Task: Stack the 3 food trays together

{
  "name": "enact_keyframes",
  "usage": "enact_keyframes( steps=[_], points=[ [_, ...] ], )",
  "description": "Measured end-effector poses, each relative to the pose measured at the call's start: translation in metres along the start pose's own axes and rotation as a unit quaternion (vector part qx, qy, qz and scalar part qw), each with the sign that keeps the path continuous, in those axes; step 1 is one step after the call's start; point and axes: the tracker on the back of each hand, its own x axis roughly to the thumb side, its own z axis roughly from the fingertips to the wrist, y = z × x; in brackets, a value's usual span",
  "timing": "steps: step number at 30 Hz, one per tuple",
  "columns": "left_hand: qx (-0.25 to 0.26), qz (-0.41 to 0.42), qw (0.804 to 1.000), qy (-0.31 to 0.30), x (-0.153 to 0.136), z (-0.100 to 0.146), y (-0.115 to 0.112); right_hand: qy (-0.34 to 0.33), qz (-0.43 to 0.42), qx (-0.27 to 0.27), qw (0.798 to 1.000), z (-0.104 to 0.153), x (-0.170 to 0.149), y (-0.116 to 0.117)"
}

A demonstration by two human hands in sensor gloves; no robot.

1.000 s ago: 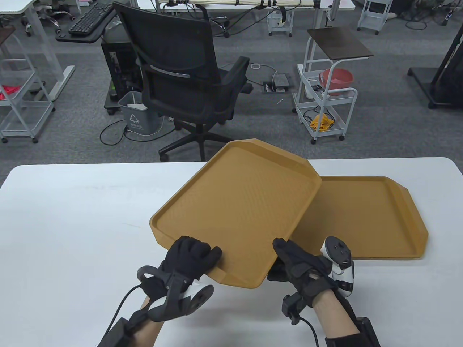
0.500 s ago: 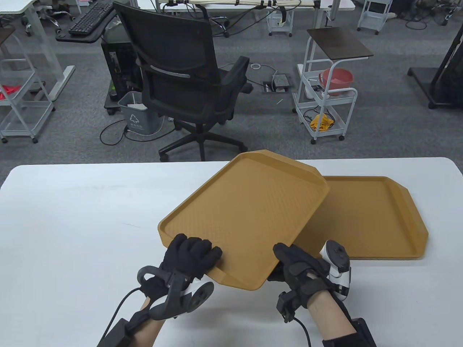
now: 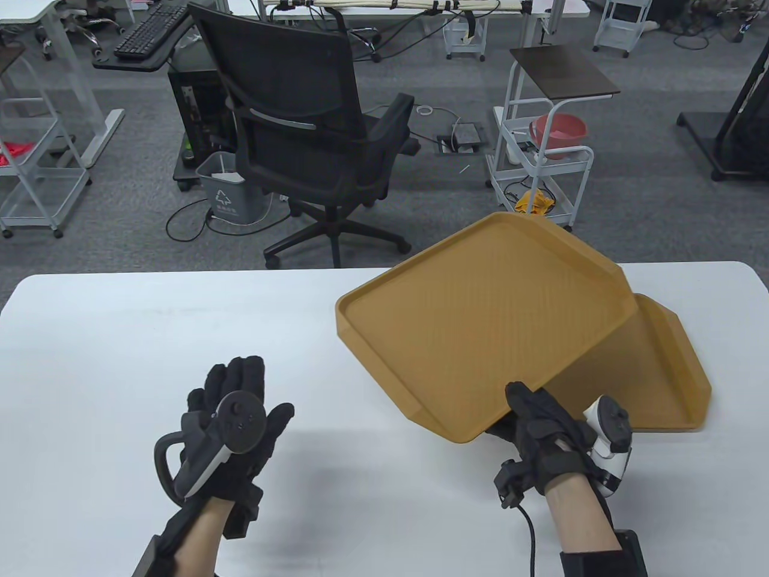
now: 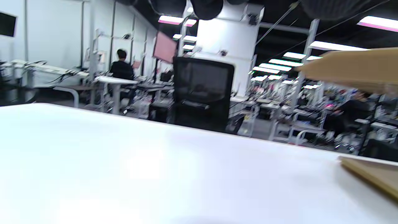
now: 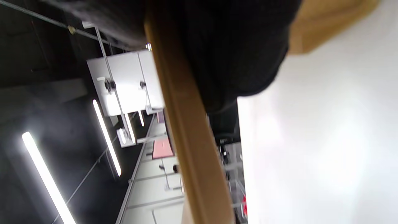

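My right hand [image 3: 544, 433] is gripping the near corner of the raised tray [image 3: 486, 318], thumb on top of the rim and the other fingers hidden beneath it. In the right wrist view that grip is showing only as a dark glove blur against the tan edge of the tray [image 5: 189, 146], and little else can be made out there. I am holding the tray tilted, its far end lifted higher, its long axis running from my hand away and slightly right, above the tray lying on the worktop [image 3: 120, 336]. That lower tray [image 3: 667, 372] is resting flat at the right end of the worktop, mostly covered by the raised one, so whether it is a single tray or two stacked I cannot tell. My left hand [image 3: 231, 421] is hovering over the worktop with fingers spread, holding nothing; its tracker [image 3: 237, 421] is hiding much of its back. No writing on the trays is readable. In the left wrist view the trays are cut off at the right edge.
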Motion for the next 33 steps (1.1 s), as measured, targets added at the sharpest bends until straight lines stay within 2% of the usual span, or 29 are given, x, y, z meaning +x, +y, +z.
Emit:
enact_keyframes(
  steps=[3, 7, 13, 21, 25, 31, 33],
  points=[
    [-0.003, -0.016, 1.0, 0.018, -0.011, -0.003, 0.0, 0.001, 0.001, -0.063, 0.998, -0.004, -0.003, -0.021],
    [-0.007, -0.021, 1.0, 0.017, -0.012, -0.003, 0.001, 0.016, 0.0, -0.135, 0.991, -0.011, -0.017, -0.044],
    [-0.005, -0.027, 1.0, 0.009, -0.008, -0.001, 0.003, 0.046, 0.008, -0.205, 0.978, -0.022, -0.041, -0.064],
    [-0.003, -0.013, 1.0, 0.007, -0.01, 0.0, 0.005, 0.085, -0.011, -0.235, 0.968, -0.031, -0.059, -0.07],
    [-0.007, -0.009, 1.0, 0.01, -0.013, -0.002, 0.005, 0.097, -0.032, -0.226, 0.969, -0.037, -0.066, -0.066],
    [-0.004, -0.005, 1.0, 0.01, -0.014, -0.002, 0.006, 0.126, 0.002, -0.245, 0.961, -0.038, -0.073, -0.062],
    [-0.004, -0.004, 1.0, 0.008, -0.014, -0.002, 0.006, 0.141, 0.037, -0.256, 0.956, -0.038, -0.073, -0.063]
  ],
)
